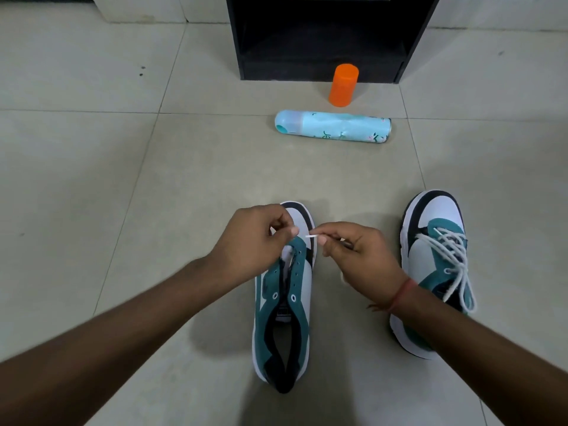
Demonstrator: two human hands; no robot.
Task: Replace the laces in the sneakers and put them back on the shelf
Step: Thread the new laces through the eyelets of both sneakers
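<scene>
A teal, white and black sneaker [284, 302] without laces stands on the floor in front of me, toe pointing away. My left hand [255, 241] hovers over its front eyelets, with fingers curled and thumb and forefinger pinched together; what they hold is hidden. My right hand [359, 253] pinches the white tip of a lace [311, 237], pointing it toward the left hand. The rest of that lace is hidden under my palm. A second matching sneaker [436, 272] stands to the right, threaded with a white lace.
A light blue spray can [333, 126] lies on its side on the tiled floor ahead. An orange cap [343, 85] stands behind it. A black shelf unit [325, 35] with an open lower compartment stands at the back.
</scene>
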